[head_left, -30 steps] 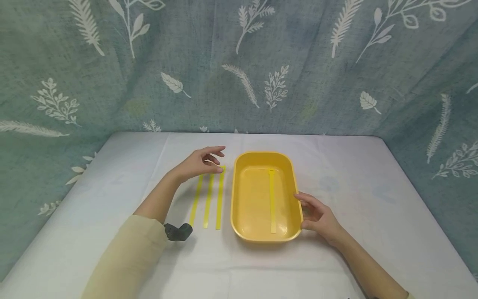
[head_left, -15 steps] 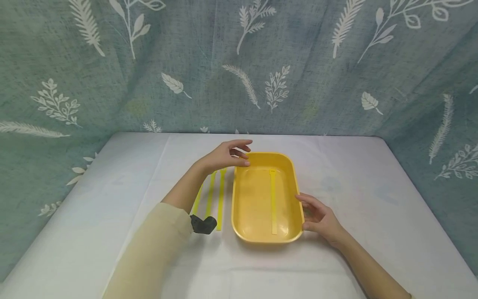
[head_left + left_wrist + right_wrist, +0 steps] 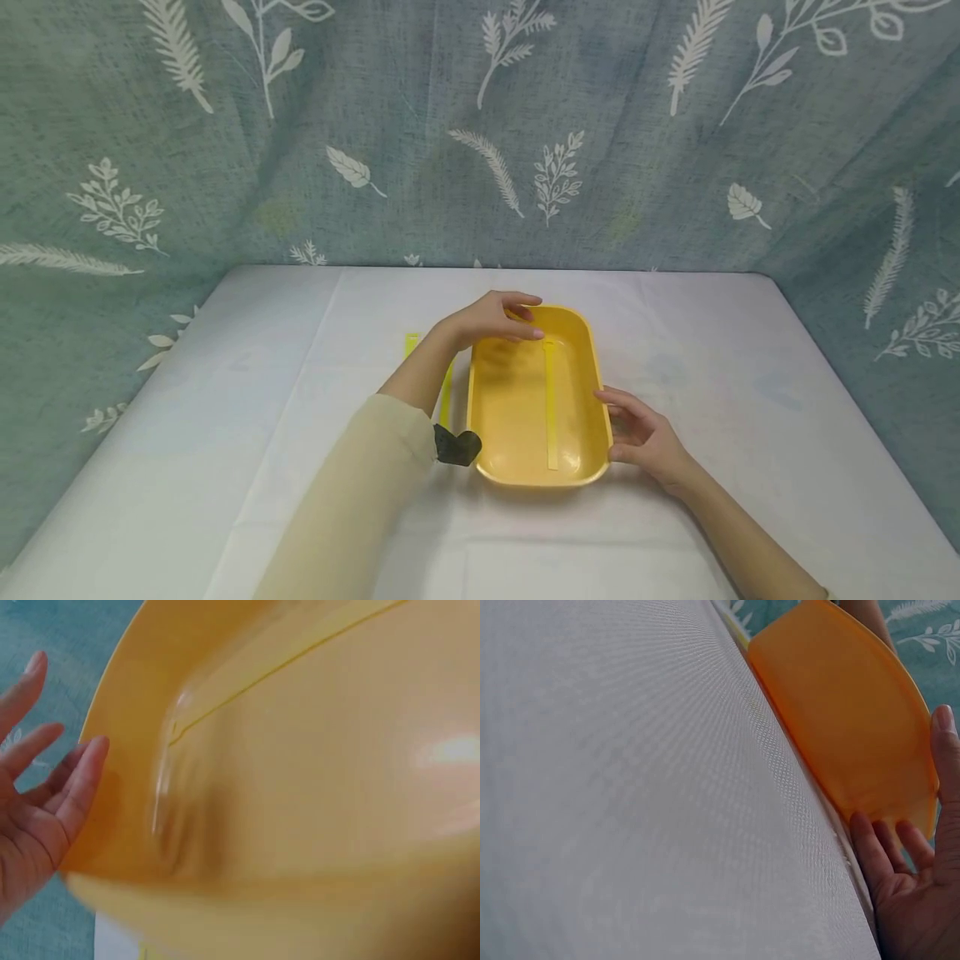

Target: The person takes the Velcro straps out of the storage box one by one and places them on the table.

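Observation:
In the head view a yellow plastic tray (image 3: 510, 417) rests on the white tablecloth. One flat yellow strip (image 3: 551, 408), with a slightly wider far end, lies lengthwise inside it. My left hand (image 3: 491, 319) is over the tray's far left corner, thumb tip close to that strip end. In the left wrist view its fingers (image 3: 86, 780) are loosely bent with nothing between them. My right hand (image 3: 648, 437) touches the tray's right side from outside. The right wrist view shows its fingertips (image 3: 862, 825) at the outer wall and the thumb near the rim.
More yellow strips lie on the cloth left of the tray, partly hidden by the left forearm; one strip end (image 3: 412, 342) shows beyond it. A black wrist device (image 3: 457, 447) overlaps the tray's near left edge. A patterned green curtain (image 3: 420, 167) hangs behind the table.
My left hand has moved right, from above the strips on the cloth to over the tray's far end. The right hand and the tray have stayed in place.

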The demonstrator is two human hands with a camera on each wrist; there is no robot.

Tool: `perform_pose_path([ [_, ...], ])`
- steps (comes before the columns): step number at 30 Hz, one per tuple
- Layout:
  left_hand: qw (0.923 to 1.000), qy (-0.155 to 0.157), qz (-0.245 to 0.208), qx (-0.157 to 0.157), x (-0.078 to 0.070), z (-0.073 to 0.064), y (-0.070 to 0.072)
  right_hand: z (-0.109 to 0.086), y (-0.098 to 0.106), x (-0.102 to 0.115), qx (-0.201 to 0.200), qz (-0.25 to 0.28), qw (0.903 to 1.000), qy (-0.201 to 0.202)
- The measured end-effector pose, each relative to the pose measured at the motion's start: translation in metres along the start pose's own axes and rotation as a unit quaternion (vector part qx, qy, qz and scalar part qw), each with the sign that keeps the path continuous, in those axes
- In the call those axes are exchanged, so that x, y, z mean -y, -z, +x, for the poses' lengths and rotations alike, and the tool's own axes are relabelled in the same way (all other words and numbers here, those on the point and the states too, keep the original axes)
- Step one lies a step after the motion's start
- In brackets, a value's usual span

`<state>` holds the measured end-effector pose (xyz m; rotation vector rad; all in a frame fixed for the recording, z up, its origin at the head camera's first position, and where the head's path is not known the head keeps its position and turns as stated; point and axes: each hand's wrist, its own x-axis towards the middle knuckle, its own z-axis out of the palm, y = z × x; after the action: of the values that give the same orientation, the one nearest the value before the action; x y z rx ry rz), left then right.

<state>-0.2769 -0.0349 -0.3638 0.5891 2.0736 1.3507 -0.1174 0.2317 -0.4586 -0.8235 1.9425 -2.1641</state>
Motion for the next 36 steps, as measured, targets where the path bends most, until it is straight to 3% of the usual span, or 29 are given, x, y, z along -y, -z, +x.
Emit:
perform_pose_path([
  [2,0.9998,0.011,-0.016,0.0,0.0,0.004,-0.005,0.0,0.0,0.0,-0.002,-0.002,1.0,-0.003],
  [8,0.9989,0.046,-0.008,-0.002,0.003,0.013,-0.02,-0.001,0.0,0.0,-0.003,-0.002,1.0,-0.003],
  [19,0.9947,0.076,0.066,-0.022,0.014,0.022,-0.04,0.0,0.001,-0.002,-0.005,-0.004,0.9999,-0.008],
  [27,0.9811,0.061,0.182,-0.022,0.02,0.028,-0.05,0.0,0.001,-0.002,0.006,0.009,0.9999,0.01],
  [36,0.9688,0.042,0.242,-0.031,0.025,0.026,-0.058,0.0,0.0,-0.002,0.007,0.01,0.9999,0.007],
])
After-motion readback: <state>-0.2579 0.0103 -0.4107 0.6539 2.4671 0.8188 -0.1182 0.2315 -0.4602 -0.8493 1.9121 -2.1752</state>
